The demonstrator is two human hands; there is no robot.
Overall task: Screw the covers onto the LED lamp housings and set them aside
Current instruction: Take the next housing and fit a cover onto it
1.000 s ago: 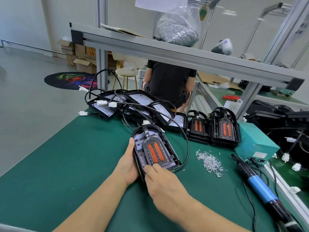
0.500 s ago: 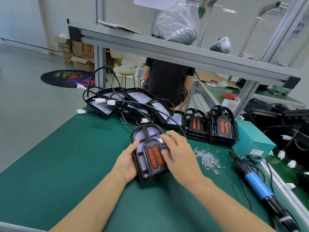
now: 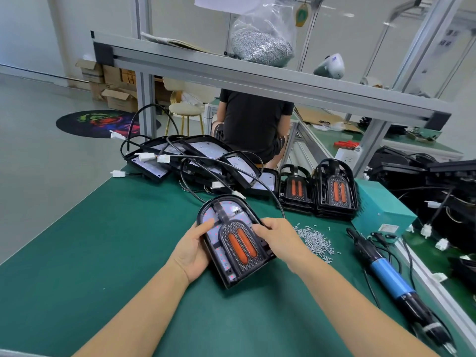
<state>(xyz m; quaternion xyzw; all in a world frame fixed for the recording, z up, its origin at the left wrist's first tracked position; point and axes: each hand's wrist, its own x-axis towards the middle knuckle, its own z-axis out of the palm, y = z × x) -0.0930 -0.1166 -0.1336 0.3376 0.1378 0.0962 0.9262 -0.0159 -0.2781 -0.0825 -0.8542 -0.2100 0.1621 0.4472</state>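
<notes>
Two finished lamps [image 3: 332, 191] stand upper right; we grip one lamp housing [image 3: 233, 240] at centre, left hand [image 3: 193, 249] and right hand [image 3: 277, 237] curled around its cover; screws [image 3: 315, 240] and screwdriver [image 3: 389, 276] wait unused.

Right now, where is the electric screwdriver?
In the head view, the electric screwdriver lies on the green table at the person's right, just past the loose screw pile and below the teal box.
</notes>
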